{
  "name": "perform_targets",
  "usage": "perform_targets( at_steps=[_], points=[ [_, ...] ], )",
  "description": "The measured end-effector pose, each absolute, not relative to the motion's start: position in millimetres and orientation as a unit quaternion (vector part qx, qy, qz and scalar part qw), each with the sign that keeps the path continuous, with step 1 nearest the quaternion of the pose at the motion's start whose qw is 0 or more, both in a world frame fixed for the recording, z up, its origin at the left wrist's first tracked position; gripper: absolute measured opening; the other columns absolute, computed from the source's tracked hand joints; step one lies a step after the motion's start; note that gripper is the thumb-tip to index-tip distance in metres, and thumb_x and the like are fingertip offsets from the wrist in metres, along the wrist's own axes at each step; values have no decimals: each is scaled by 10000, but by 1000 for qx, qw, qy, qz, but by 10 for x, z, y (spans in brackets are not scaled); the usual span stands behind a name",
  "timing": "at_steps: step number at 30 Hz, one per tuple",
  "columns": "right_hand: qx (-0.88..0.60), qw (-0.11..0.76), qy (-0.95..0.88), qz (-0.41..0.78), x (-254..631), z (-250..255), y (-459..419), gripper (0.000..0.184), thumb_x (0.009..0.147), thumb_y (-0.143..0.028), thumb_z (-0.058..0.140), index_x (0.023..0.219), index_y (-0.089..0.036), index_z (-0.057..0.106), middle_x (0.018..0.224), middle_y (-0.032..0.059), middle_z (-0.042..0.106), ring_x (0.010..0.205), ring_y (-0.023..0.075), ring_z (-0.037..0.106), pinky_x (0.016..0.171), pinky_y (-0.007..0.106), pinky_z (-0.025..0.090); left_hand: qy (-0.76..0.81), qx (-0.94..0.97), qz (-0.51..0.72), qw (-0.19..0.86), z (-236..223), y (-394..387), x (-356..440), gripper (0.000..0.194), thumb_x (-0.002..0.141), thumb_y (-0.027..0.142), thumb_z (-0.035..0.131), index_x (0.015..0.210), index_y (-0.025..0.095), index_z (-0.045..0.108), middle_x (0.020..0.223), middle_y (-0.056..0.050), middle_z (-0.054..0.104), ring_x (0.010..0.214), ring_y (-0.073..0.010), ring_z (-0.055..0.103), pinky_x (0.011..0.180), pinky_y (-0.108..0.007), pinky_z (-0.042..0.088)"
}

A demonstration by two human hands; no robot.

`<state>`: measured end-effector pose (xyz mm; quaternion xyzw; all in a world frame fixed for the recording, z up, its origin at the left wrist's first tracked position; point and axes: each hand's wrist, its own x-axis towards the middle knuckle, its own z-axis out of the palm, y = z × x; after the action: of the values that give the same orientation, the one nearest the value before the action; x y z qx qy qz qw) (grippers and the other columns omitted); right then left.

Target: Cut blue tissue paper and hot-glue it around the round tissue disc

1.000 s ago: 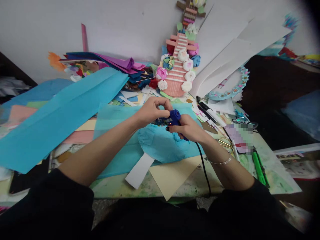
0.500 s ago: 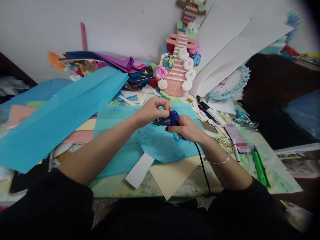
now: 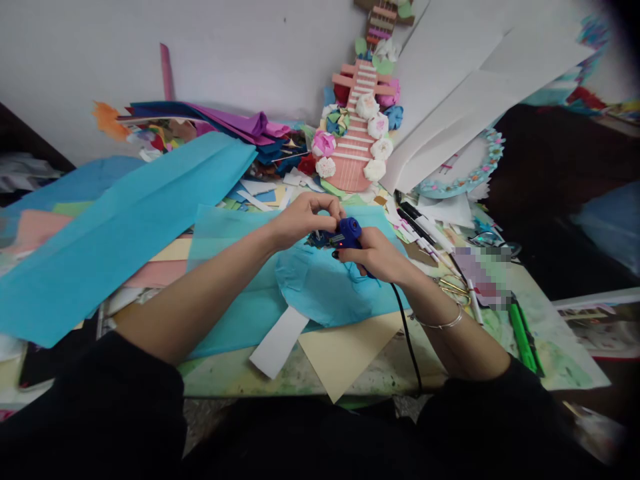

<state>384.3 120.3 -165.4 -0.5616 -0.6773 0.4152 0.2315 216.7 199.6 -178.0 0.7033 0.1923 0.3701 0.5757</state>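
Observation:
My right hand (image 3: 383, 253) is wrapped round a blue hot glue gun (image 3: 349, 233) with a small red light and a black cord (image 3: 407, 333). The gun's front end points left, where my left hand (image 3: 310, 217) is closed in a pinch right beside it. Whatever sits between the left fingertips is too small or hidden to name. Below both hands lies a rounded light-blue paper piece (image 3: 325, 293) with crumpled edges, on top of a larger sheet of blue tissue paper (image 3: 230, 307). A white paper strip (image 3: 279, 343) sticks out from under its lower edge, beside a cream paper sheet (image 3: 345, 353).
Long folded blue paper (image 3: 125, 220) covers the left side. A pink paper guitar (image 3: 350, 167) with paper flowers leans on the wall. At right lie markers (image 3: 417, 223), scissors (image 3: 453, 287) and a green cutter (image 3: 523, 337). A flower-edged round piece (image 3: 450, 173) stands behind.
Both hands and the glue gun have stayed almost in place, with only a slight shift of the gun. The papers lie as before.

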Motion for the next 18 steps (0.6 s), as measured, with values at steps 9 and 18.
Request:
perform_targets(
  at_steps=[9,18],
  points=[
    [-535,229,-684,440,3835,-1649,1200,183,758,-281,599,662,-183,477,487,-65,435,414,73,416,400,219,300,158,729,314,588,-1798,2085,1998,139,721,236,750,776,137,670,847,-48,650,789,-129,585,685,-232,466],
    [-550,217,-718,367,3912,-1679,1214,193,760,-286,599,648,-178,484,504,-54,432,471,86,419,469,237,277,160,725,273,612,-1802,2145,2074,241,669,298,820,756,125,677,869,-60,658,704,-114,600,643,-239,501]
  ],
)
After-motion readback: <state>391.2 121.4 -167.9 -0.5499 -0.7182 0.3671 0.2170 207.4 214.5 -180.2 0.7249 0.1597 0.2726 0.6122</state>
